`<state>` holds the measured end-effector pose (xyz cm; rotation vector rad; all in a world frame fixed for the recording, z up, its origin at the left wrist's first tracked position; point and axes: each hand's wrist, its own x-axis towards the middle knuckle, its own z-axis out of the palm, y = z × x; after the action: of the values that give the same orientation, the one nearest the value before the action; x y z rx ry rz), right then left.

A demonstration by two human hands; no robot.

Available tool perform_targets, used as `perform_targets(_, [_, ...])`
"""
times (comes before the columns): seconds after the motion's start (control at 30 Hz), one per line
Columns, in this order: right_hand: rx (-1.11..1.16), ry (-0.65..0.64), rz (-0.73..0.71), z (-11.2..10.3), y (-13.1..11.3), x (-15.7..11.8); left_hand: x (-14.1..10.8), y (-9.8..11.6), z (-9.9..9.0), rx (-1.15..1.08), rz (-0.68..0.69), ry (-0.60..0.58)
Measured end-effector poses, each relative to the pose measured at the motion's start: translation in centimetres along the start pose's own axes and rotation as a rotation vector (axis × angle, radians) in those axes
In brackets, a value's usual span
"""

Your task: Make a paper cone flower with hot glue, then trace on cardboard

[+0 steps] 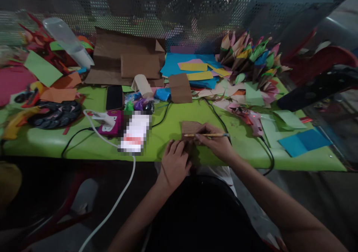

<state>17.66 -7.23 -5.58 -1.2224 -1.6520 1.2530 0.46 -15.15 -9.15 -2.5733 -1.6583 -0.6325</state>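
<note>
A small piece of brown paper point(189, 127) lies near the front edge of the green table point(179, 112). My right hand point(214, 138) is closed on a pencil point(207, 135), which lies almost level over the paper with its tip to the left. Beside it, at the paper's lower left, my left hand point(176, 160) rests palm down at the table edge with its fingers bent forward. It appears to hold the paper's near part flat. My hands partly hide the paper.
Left of my hands are a phone point(135, 132) with a white cable and a purple power socket point(112, 123). A pink glue gun point(253, 121) with a black cord lies right. Behind are brown sheets point(109, 58), blue paper point(170, 63) and paper flowers point(251, 56).
</note>
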Motion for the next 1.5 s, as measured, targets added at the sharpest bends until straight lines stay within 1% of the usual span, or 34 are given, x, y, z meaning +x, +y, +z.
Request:
perform_targets(0.13, [0.0,-0.021,-0.012,0.6,0.1,0.3,0.0,0.0,0.1,-0.007,0.001,0.016])
perform_targets(0.27, [-0.038,-0.018,-0.006,0.2,0.4,0.2,-0.1,-0.1,0.2,-0.006,-0.002,0.025])
perform_targets(0.37, [-0.073,0.009,0.001,-0.8,0.8,-0.2,-0.1,-0.1,0.1,-0.009,-0.001,0.02])
perform_targets(0.5, [-0.127,0.078,-0.003,-2.7,1.4,-1.0,0.1,-0.1,-0.1,-0.002,-0.01,0.024])
perform_targets(0.63, [-0.124,0.128,0.023,-4.3,1.7,-1.8,0.0,-0.1,-0.2,-0.003,0.002,0.045])
perform_targets(0.8, [-0.135,0.215,0.036,-5.3,2.0,-2.4,-0.5,-0.3,-0.4,-0.051,0.002,0.041])
perform_targets(0.9, [-0.136,0.23,0.025,-5.5,1.6,-2.5,-0.9,-0.3,-0.5,-0.047,0.004,0.029])
perform_targets(0.97, [-0.102,0.217,0.017,-5.2,1.1,-2.5,-1.0,-0.3,-0.5,-0.036,0.004,0.021])
perform_targets(1.03, [-0.064,0.184,0.008,-4.4,0.7,-2.3,-1.1,-0.2,-0.5,-0.026,0.003,0.01])
perform_targets(1.13, [-0.016,0.099,0.001,-2.6,0.2,-1.9,-1.2,-0.1,-0.5,-0.018,0.0,-0.004])
perform_targets(1.27, [0.018,0.003,-0.001,-0.4,0.3,-1.1,-1.1,0.1,-0.4,-0.025,-0.005,-0.032])
perform_targets(1.37, [0.01,-0.04,0.012,0.3,0.7,-0.6,-1.2,0.1,-0.5,-0.037,-0.012,-0.035])
perform_targets(1.5, [0.002,-0.046,0.033,0.4,0.9,-0.4,-1.5,0.0,-0.8,-0.05,-0.02,-0.017])
